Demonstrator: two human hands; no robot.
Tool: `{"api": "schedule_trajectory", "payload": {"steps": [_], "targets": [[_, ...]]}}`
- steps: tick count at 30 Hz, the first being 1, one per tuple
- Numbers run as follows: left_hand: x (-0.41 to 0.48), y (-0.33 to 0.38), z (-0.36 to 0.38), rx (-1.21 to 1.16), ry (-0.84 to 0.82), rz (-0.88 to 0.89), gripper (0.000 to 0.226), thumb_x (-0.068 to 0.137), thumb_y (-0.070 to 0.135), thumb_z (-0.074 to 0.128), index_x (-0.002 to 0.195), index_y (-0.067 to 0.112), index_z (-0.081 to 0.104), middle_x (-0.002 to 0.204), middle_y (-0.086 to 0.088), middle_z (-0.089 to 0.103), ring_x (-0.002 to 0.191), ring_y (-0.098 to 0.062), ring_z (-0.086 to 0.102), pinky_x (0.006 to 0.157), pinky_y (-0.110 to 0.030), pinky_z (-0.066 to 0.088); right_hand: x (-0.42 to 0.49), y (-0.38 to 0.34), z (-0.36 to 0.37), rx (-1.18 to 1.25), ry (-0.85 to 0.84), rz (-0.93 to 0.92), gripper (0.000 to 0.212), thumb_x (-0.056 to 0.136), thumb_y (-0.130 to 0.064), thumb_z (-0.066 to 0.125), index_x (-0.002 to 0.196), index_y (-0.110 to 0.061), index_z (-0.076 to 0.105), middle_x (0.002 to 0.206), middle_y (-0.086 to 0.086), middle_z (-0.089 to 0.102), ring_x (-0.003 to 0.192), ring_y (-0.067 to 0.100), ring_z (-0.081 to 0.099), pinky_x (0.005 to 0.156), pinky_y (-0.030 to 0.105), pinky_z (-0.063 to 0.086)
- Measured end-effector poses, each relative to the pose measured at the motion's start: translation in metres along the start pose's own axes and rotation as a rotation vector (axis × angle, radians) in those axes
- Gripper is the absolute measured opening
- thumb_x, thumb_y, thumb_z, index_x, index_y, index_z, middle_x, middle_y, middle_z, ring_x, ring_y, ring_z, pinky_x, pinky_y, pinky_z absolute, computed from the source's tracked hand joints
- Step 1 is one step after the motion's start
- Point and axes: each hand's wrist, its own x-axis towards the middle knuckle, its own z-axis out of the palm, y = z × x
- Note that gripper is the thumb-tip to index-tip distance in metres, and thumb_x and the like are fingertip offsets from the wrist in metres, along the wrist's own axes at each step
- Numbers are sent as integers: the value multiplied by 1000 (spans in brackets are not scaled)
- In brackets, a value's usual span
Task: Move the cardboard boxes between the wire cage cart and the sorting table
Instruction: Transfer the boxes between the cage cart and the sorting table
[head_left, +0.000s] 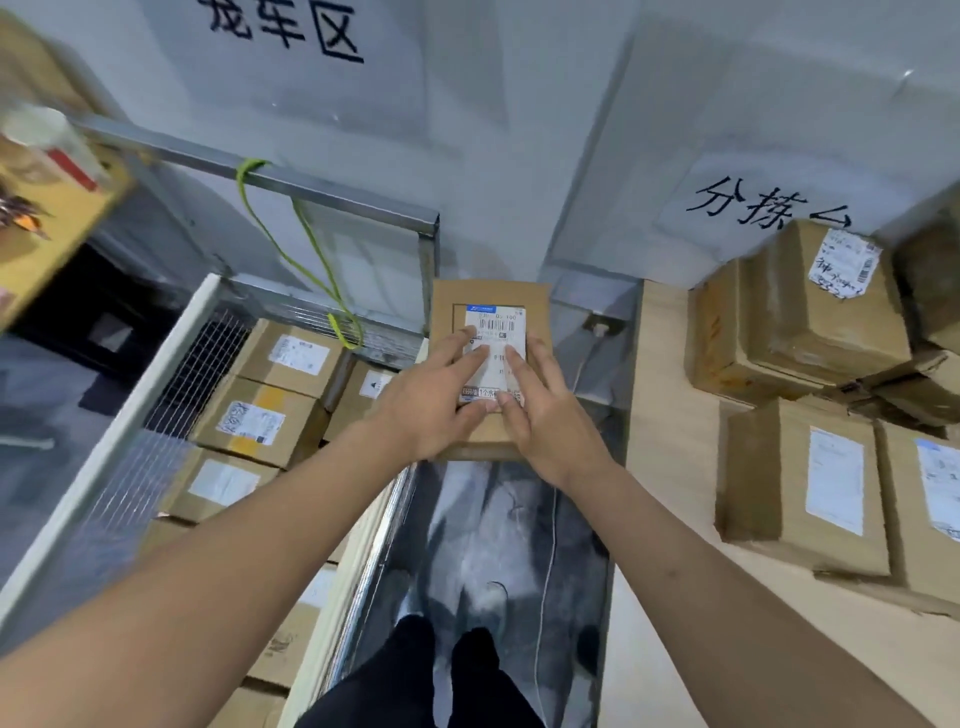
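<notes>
— What do the walls look like?
— White wall (493, 156), with a vertical corner near the middle. Two white sheets carry black handwritten characters: one sheet (283, 31) upper left, another sheet (769, 208) on the right.
— And the floor?
— The grey floor (483, 545) is glossy and reflects the light in pale patches. A thin white cord (545, 582) trails along it.
— Any furniture?
— A blurred yellow surface (57, 228) at the far left, with a dark block (104, 322) below it.
</notes>
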Motion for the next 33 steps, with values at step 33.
{"api": "schedule_trajectory", "payload": {"steps": [33], "targets": [[0,-277,42,-359,71,-845,80,96,47,68,162,20,29,172,2,8,142,-22,46,109,-37,45,250,-37,259,-81,-778,-346,59,107,-36,49,161,-27,29,172,-4,2,151,28,29,116,52,40]]}}
